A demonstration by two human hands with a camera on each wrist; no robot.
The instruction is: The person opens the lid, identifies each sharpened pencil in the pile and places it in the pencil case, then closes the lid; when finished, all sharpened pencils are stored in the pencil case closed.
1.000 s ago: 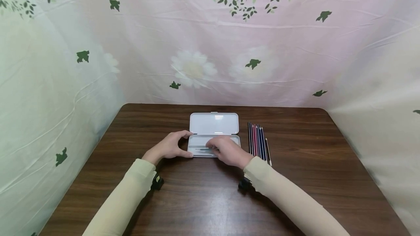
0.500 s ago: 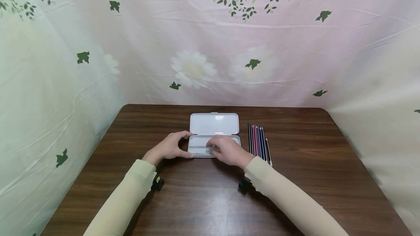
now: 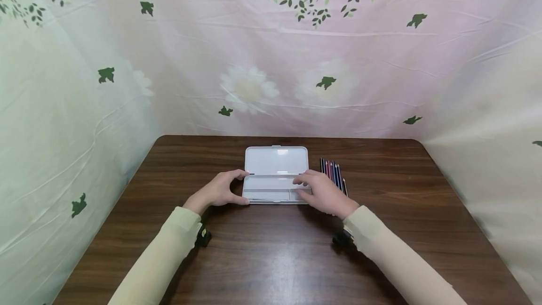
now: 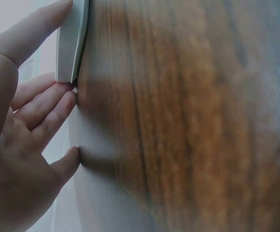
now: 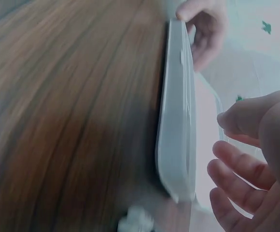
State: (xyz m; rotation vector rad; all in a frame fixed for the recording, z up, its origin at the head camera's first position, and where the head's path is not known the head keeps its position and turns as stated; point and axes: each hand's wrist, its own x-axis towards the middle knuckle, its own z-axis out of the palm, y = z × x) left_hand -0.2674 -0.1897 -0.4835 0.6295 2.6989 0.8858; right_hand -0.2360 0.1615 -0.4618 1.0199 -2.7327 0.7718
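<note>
Near the far edge of the table (image 3: 203,154), about midway between its left and right edges, a white case (image 3: 267,182) lies open, its long sides parallel to that far edge. The lid (image 3: 275,160) is folded back toward the far edge, which leaves the compartments exposed to the operator. One slim item (image 3: 267,199), too small to identify, lies along the near wall of the near left compartment. The left hand (image 3: 218,188) clasps the left end of the case, thumb against the near corner and forefinger at the hinge-side corner; this hold presumably prevents the case from sliding or turning. The right hand (image 3: 323,194) is positioned over the right end of the case, fingers loosely bent, with a clear gap between thumb and fingers and nothing held; whether a fingertip touches the interior cannot be told. Just beside the case, toward the right edge of the table, the coloured pencils (image 3: 333,172) lie side by side, tips toward the far edge, their lower ends hidden by the right hand; this placement appears to suit right-handed pickup
</note>
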